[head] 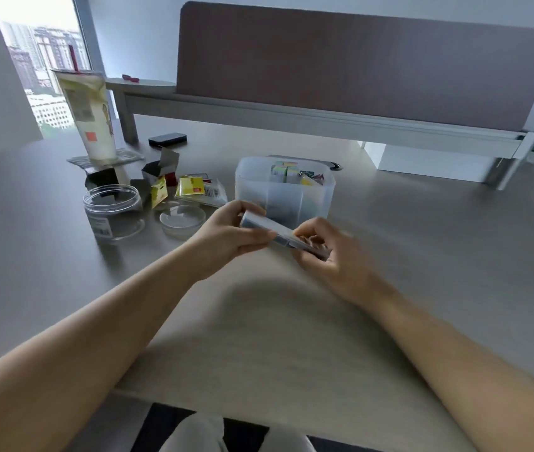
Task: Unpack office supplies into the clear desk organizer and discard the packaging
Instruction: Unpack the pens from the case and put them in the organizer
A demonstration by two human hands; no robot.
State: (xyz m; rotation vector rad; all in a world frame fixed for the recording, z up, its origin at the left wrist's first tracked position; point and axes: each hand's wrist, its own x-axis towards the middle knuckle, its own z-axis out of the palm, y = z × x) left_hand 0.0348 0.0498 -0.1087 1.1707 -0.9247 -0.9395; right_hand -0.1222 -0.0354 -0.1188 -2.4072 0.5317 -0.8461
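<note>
I hold a slim grey box [278, 234] above the desk [422, 243], just near the clear organizer [287, 194]. My left hand [226, 234] grips its far-left end to steady it; my right hand [327, 247] pinches the near-right end, apparently to open it. Its long axis runs far-left to near-right.

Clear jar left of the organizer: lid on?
No. The clear jar stands open, and its lid lies on the desk beside it.
</note>
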